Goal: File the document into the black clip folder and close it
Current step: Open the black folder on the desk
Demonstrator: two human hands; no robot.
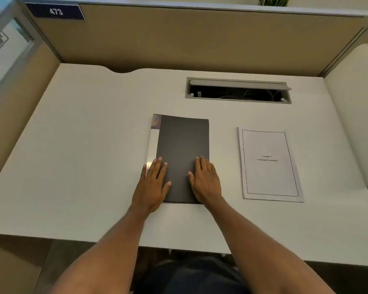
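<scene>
- Left hand and right hand: both flat, palms down, fingers extended on the folder. No grip closed on anything.
- Folder shut under both hands, long axis running away from the person; pale spine strip on the left-hand side.
- Document lies flat on the bench, to the right of the right hand, apart from the folder, long axis parallel to it.
- Right hand is nearer the document; judged: folder must open first.

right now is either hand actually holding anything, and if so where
Nothing is gripped. The left hand and right hand lie flat, palms down, on the near half of the closed black clip folder. The document lies untouched to its right.
</scene>
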